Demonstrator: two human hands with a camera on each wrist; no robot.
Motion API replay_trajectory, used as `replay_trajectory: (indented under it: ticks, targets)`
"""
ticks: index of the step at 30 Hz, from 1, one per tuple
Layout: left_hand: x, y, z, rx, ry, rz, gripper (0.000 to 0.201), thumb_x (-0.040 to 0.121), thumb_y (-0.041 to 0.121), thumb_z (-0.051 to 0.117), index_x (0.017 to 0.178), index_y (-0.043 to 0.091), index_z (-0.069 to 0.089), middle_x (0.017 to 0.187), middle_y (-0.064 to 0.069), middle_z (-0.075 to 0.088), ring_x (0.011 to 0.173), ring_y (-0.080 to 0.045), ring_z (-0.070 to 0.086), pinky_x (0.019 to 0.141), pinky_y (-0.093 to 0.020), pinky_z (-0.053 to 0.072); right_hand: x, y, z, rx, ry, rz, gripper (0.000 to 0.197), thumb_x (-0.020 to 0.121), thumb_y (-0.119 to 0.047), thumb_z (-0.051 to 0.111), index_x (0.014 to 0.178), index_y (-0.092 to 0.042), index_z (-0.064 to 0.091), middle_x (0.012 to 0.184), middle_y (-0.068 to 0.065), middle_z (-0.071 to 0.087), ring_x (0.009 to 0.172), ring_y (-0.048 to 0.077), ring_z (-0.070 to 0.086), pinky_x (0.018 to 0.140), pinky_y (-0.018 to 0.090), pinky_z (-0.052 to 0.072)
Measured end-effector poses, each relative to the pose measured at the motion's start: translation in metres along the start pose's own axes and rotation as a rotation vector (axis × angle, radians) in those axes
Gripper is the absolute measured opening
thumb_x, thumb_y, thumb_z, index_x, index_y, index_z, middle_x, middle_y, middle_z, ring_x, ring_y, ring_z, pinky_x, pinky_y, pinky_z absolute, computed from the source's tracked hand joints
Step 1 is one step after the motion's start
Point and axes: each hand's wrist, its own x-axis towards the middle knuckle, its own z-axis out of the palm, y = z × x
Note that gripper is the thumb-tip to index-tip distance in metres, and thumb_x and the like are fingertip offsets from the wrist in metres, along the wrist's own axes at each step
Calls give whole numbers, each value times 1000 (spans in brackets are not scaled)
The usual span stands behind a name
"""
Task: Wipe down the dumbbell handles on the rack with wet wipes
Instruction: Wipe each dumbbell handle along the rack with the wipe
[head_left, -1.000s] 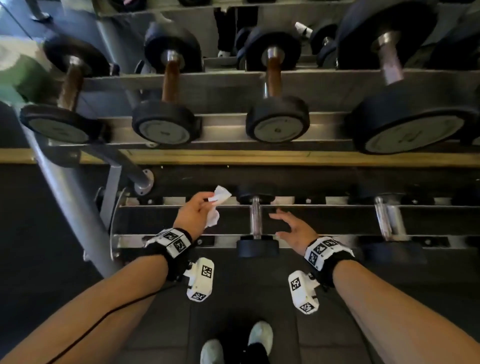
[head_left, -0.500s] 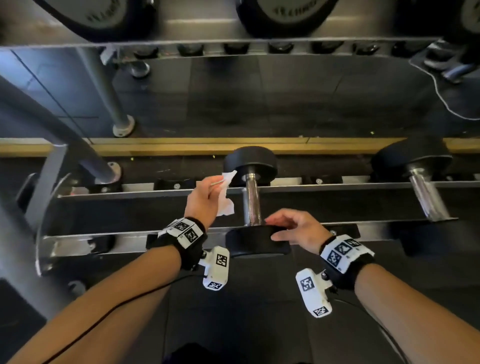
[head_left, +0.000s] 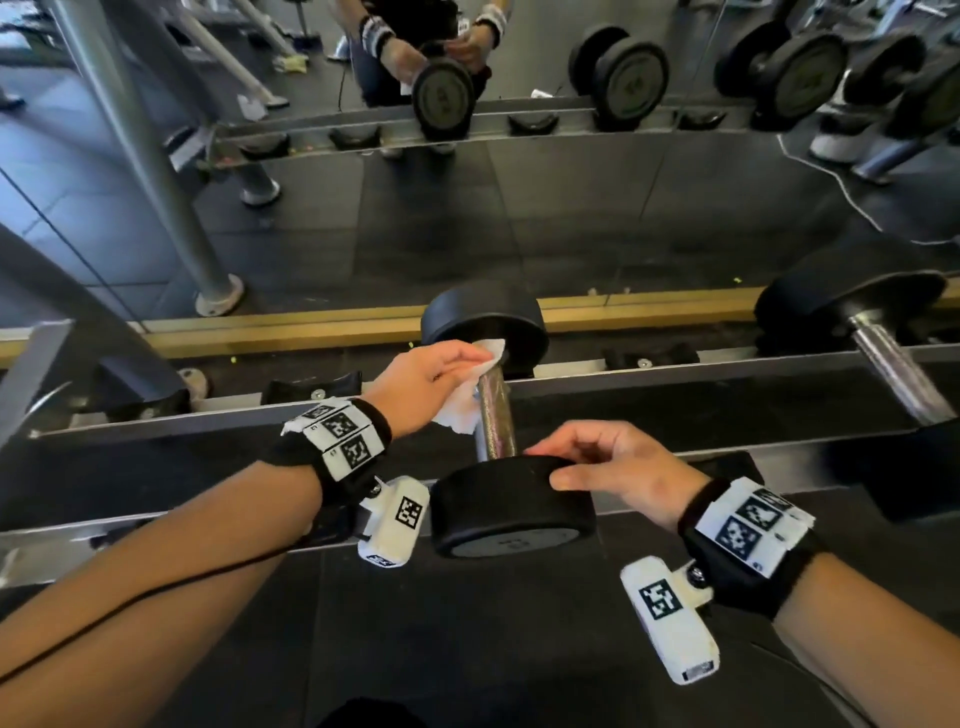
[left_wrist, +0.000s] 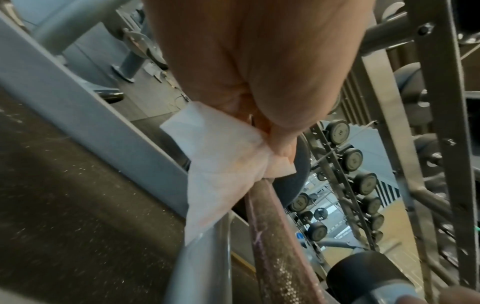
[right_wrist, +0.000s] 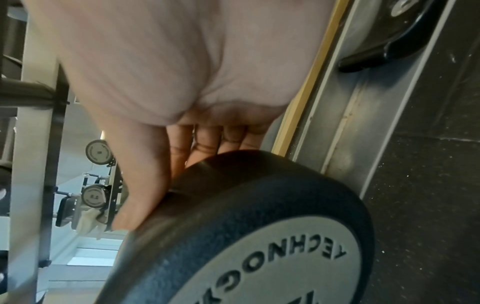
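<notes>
Left hand (head_left: 421, 384): fingers pinching a white wipe (head_left: 467, 400) against the far end of the dumbbell handle (head_left: 496, 415).
Right hand (head_left: 618, 467): fingers curled over the near weight head (head_left: 511, 512), steadying it.
Dumbbell: on the rack's (head_left: 675, 376) lowest tier, handle pointing to 12 o'clock.
Progress: wiping seemingly just starting here; the dumbbell at 2 o'clock (head_left: 883, 343) looks untouched.

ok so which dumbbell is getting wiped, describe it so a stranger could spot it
Find the low rack rail before the mirror. The dumbbell lies across it, nearer the middle. Unlike its neighbour on the right, a white wipe is on its handle and a right hand grips its near head.
</notes>
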Motion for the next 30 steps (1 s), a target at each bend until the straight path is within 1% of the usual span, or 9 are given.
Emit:
replay_trajectory:
  ticks: [3, 5, 8, 11, 14, 18, 20, 25, 30]
  targets:
    - [5, 1, 0, 72, -126, 27, 34, 102, 24, 52, 133, 37, 58, 121, 19, 63, 103, 20, 53, 79, 3, 38, -3, 5, 3, 15, 21, -23, 29, 86, -6, 67, 114, -8, 68, 110, 6, 73, 108, 19, 67, 92, 30, 54]
    - [7, 2, -2, 140, -168, 105, 42, 98, 25, 61, 137, 37, 54, 124, 21, 61, 102, 28, 48, 87, 4, 35, -4, 7, 5, 32, 22, -29, 30, 85, -12, 68, 114, -11, 68, 110, 4, 72, 108, 17, 67, 90, 28, 55]
    - [10, 2, -4, 207, -240, 140, 53, 93, 26, 67, 143, 36, 49, 144, 17, 50, 123, 12, 45, 110, -17, 34, -3, 7, 5, 61, 18, -32, 28, 86, -9, 67, 115, -10, 67, 109, 3, 73, 106, 17, 68, 85, 23, 54]
    - [9, -3, 1, 287, -240, 166, 49, 99, 22, 58, 145, 32, 47, 157, 13, 35, 144, -8, 32, 122, -31, 23, -2, 8, 4, 62, 1, -32, 29, 86, -13, 68, 115, -12, 68, 111, 5, 73, 108, 21, 68, 89, 29, 55]
    - [0, -5, 7, 396, -124, 130, 43, 102, 31, 50, 143, 43, 46, 145, 13, 44, 124, -10, 33, 115, -34, 30, -1, 10, 4, 85, 2, -25, 30, 84, -16, 69, 114, -14, 69, 111, 6, 73, 109, 22, 68, 90, 32, 55]
    - [-20, -6, 17, 342, -223, 174, 43, 98, 40, 50, 139, 53, 45, 123, 13, 43, 107, -3, 36, 95, -15, 32, 1, 10, 3, 88, 0, -34, 27, 87, -9, 68, 114, -12, 69, 107, 5, 74, 105, 20, 69, 84, 25, 55]
    - [-21, -7, 16, 350, -263, 203, 44, 99, 37, 50, 141, 50, 45, 127, 13, 44, 107, -2, 35, 94, -14, 30, 1, 9, 2, 69, -9, -27, 27, 86, -12, 69, 113, -14, 69, 107, 4, 74, 104, 20, 69, 84, 25, 56]
    - [-7, -4, 9, 381, -144, 148, 45, 103, 30, 46, 146, 40, 42, 129, 24, 40, 115, -3, 34, 109, -27, 34, 4, 9, -1, 67, -30, -1, 28, 79, -24, 73, 107, -23, 72, 109, 6, 73, 107, 23, 68, 94, 38, 54]
    - [-29, 0, 17, 307, -252, 164, 38, 101, 37, 47, 134, 56, 41, 120, 13, 53, 111, -3, 42, 93, -16, 34, 3, 14, 1, 106, -30, -27, 27, 82, -23, 72, 108, -26, 73, 110, 4, 73, 108, 21, 68, 88, 29, 56]
